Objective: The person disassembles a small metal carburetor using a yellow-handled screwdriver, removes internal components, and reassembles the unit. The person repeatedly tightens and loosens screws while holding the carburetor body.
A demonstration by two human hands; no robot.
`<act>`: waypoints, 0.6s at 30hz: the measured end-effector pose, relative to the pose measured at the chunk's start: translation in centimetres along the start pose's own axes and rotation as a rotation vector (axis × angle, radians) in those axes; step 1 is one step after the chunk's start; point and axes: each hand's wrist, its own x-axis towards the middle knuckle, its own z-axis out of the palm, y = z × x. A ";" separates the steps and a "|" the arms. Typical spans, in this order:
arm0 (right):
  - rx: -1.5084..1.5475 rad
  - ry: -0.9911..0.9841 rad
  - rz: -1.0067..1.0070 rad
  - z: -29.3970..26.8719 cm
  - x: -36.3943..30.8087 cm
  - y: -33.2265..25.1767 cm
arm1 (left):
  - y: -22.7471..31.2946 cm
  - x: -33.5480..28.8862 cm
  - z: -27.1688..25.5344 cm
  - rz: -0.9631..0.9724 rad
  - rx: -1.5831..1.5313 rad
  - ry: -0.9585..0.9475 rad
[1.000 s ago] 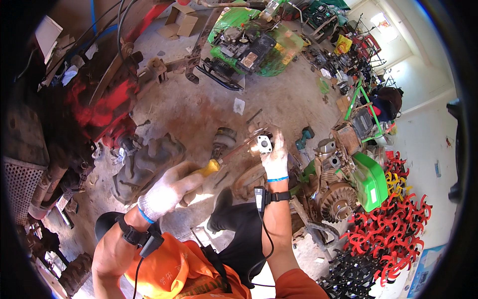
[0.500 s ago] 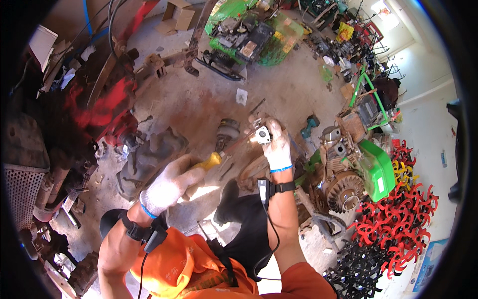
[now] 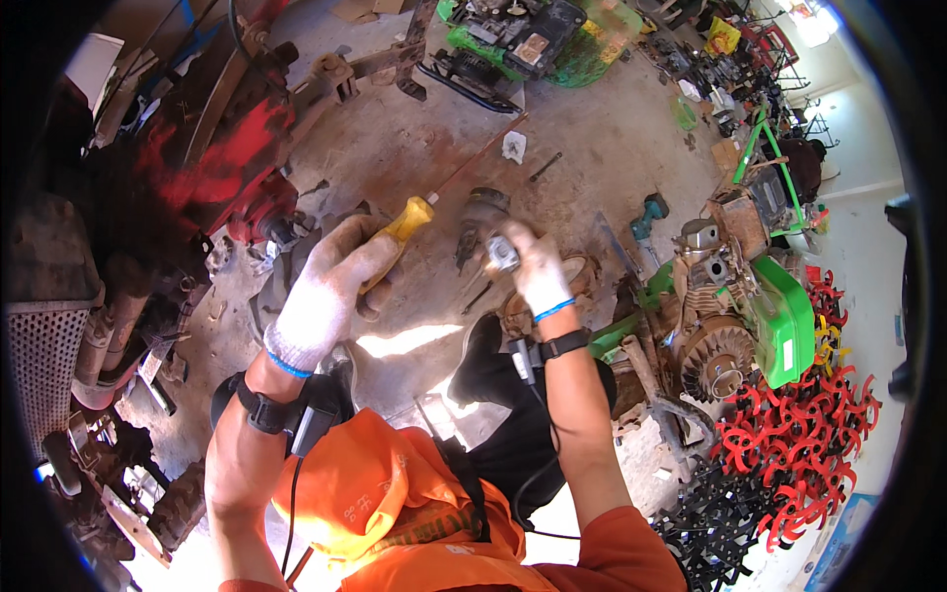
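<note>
My left hand (image 3: 332, 278), in a white work glove with a blue cuff, is closed around the yellow handle of a screwdriver (image 3: 410, 218). Its long thin shaft points up and to the right, away from me. My gloved right hand (image 3: 536, 268) grips a small silver-grey metal engine part (image 3: 502, 254), whose exact kind I cannot make out. Screwdriver tip and metal part are apart. Below them on the floor lies a dark round motor-like part (image 3: 483, 210). A rusty ring-shaped piece (image 3: 582, 274) lies beside my right wrist.
To the right stands a small engine (image 3: 702, 296) with a finned flywheel and green tank (image 3: 784, 321). Red curved blades (image 3: 789, 449) and black ones (image 3: 705, 523) are heaped behind it. A teal power tool (image 3: 647, 217) lies on the floor. Red machinery (image 3: 212, 183) fills the left.
My left hand has raised the screwdriver, and its shaft has swung away from the metal part. The right hand has turned and lowered the part slightly. The whole view has shifted.
</note>
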 end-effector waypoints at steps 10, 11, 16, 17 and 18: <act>-0.538 0.167 0.569 -0.8 -4.2 21.3 | 0.3 -0.1 -0.4 -0.023 0.045 0.035; -0.622 0.172 0.605 -1.1 -4.2 22.2 | 0.3 0.0 -0.5 -0.040 0.033 0.038; -0.694 0.157 0.605 -3.6 -2.4 26.5 | 0.3 0.8 -0.8 -0.163 0.050 0.109; -0.685 0.180 0.624 -4.1 -1.8 27.8 | 0.4 1.0 -0.9 -0.199 0.064 0.115; -0.674 0.196 0.598 -4.6 -1.3 29.2 | 0.3 1.2 -0.9 -0.198 0.068 0.131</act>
